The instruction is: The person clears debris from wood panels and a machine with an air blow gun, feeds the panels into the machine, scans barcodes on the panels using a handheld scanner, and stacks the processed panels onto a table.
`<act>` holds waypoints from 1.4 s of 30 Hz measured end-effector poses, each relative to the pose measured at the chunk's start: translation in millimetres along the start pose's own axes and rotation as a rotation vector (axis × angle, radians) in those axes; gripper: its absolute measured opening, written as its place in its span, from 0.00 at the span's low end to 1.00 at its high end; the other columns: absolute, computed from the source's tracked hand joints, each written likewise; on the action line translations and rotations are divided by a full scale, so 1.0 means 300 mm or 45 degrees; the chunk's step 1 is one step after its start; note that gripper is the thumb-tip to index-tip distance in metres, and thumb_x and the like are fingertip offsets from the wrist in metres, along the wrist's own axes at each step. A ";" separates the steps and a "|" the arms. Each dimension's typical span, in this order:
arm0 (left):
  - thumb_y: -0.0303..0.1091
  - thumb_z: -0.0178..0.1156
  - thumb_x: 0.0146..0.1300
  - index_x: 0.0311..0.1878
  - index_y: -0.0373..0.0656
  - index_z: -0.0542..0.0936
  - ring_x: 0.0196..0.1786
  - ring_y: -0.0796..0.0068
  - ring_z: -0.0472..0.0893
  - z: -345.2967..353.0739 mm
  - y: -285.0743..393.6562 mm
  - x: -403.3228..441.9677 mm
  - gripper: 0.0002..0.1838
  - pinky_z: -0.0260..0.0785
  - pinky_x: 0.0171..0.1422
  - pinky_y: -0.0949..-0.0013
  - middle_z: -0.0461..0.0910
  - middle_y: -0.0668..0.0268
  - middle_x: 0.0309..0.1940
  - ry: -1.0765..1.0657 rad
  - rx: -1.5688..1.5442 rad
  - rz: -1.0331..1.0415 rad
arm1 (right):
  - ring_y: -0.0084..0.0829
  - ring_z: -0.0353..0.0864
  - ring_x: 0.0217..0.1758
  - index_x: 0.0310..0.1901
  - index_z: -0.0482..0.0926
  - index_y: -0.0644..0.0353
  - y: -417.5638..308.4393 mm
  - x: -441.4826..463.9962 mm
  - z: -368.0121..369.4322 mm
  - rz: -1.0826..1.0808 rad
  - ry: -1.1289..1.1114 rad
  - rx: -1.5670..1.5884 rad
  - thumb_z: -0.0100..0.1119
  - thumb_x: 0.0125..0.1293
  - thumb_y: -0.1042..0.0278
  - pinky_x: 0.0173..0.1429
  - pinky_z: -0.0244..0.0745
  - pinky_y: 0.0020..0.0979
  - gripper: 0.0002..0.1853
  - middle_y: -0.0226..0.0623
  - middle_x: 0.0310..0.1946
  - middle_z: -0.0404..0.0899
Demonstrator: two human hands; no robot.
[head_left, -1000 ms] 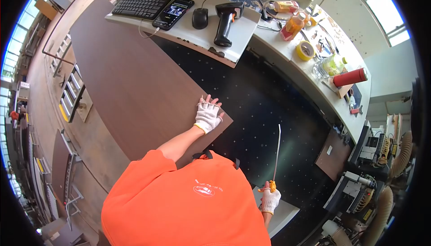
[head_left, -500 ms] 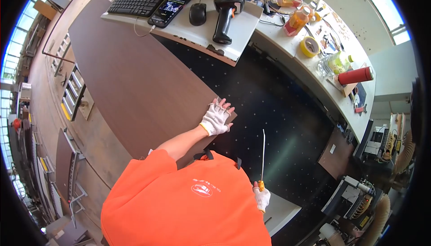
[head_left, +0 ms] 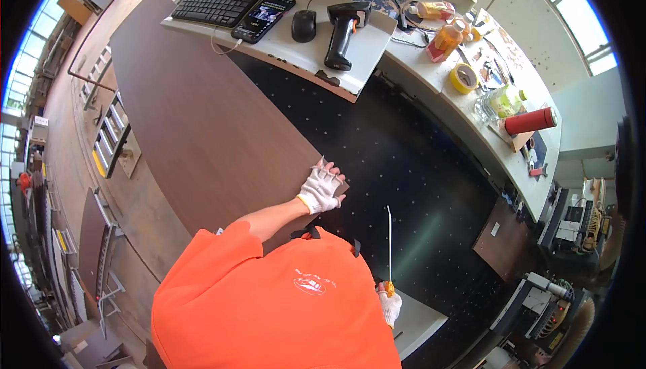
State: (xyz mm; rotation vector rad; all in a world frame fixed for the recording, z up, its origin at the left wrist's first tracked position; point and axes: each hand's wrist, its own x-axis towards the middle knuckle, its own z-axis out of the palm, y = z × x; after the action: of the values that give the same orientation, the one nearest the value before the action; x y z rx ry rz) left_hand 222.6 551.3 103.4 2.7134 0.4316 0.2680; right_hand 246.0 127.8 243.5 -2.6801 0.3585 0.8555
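My left hand (head_left: 321, 187), in a white glove with bare fingertips, is at the near right end of a large brown board (head_left: 208, 127). Its fingers bend over the board's end edge. Low on the right, my right hand (head_left: 391, 306), also gloved, is closed around the orange handle of an air blow gun (head_left: 389, 244). The gun's long thin nozzle points up and away over a dark table (head_left: 377, 147) dotted with small pale spots. My palm and sleeve hide part of the handle.
A white desk holds a keyboard (head_left: 215, 7), phone (head_left: 264, 18), mouse (head_left: 304, 26) and barcode scanner (head_left: 344, 36). Tape (head_left: 463, 78), bottles and a red flask (head_left: 530, 121) stand along the right counter. Machinery (head_left: 552, 308) is at lower right; a roller stand (head_left: 111, 137) is at left.
My left hand's fingers have drawn together and curled more over the board's end. My right hand has shifted slightly down with the air blow gun. The view has turned slightly.
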 end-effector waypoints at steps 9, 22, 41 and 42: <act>0.52 0.74 0.58 0.55 0.44 0.88 0.68 0.45 0.79 -0.069 0.050 -0.005 0.27 0.68 0.78 0.38 0.86 0.54 0.57 0.019 0.003 0.126 | 0.52 0.92 0.32 0.33 0.90 0.61 0.094 0.044 -0.303 0.103 0.135 -0.120 0.58 0.79 0.33 0.38 0.81 0.52 0.34 0.52 0.26 0.88; 0.47 0.76 0.66 0.73 0.46 0.79 0.85 0.44 0.67 0.065 0.056 -0.068 0.35 0.49 0.91 0.33 0.74 0.54 0.78 0.011 0.098 0.098 | 0.48 0.95 0.37 0.41 0.93 0.63 0.712 -0.014 -0.833 0.727 0.574 -0.148 0.62 0.73 0.28 0.46 0.87 0.47 0.37 0.49 0.32 0.92; 0.45 0.76 0.60 0.70 0.45 0.81 0.80 0.42 0.71 -0.066 0.106 -0.065 0.35 0.60 0.84 0.31 0.77 0.52 0.74 -0.097 0.033 0.104 | 0.25 0.74 0.20 0.39 0.83 0.52 0.441 0.607 -0.972 0.196 0.603 0.570 0.73 0.73 0.41 0.29 0.72 0.37 0.21 0.24 0.20 0.71; 0.45 0.76 0.58 0.67 0.45 0.83 0.78 0.43 0.73 -0.088 0.125 -0.067 0.33 0.62 0.82 0.32 0.79 0.52 0.71 -0.032 0.037 0.118 | 0.23 0.70 0.18 0.38 0.80 0.50 0.353 0.561 -0.957 0.244 0.630 0.601 0.72 0.74 0.41 0.26 0.68 0.34 0.21 0.21 0.19 0.67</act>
State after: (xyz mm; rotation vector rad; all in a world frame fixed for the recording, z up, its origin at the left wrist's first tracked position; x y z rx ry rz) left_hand 207.1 520.4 139.9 2.7665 0.3052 0.2541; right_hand 493.7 -96.8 343.8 -2.3916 0.8244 0.1030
